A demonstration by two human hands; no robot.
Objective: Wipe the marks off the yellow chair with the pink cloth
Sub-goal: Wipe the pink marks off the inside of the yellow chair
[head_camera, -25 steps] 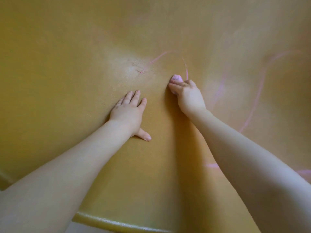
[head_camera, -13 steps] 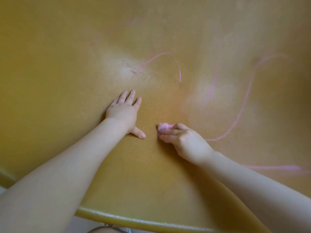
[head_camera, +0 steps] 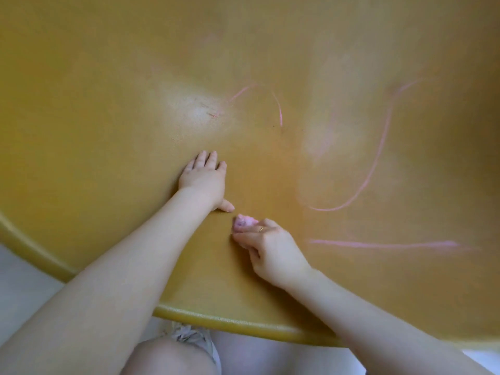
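Note:
The yellow chair [head_camera: 108, 117] fills most of the view, its seat a broad curved surface. Pink marks run across it: a small arc [head_camera: 278, 109] at the upper middle, a long curving line [head_camera: 378, 147] on the right and a straight stroke [head_camera: 384, 244] lower right. Pale smears lie near the arc. My left hand [head_camera: 204, 178] rests flat on the seat with fingers straight and thumb out. My right hand [head_camera: 270, 250] pinches a small wadded pink cloth [head_camera: 243, 221] against the seat, just below the left thumb.
The chair's rounded front rim [head_camera: 216, 320] curves along the bottom of the seat. Below it are a pale floor [head_camera: 24, 277] and my bare knee [head_camera: 167, 355] with a bit of grey fabric [head_camera: 193, 336] at its top.
My right hand has drawn the pink cloth from beside the small arc down the seat to just under my left thumb. My left hand has stayed planted.

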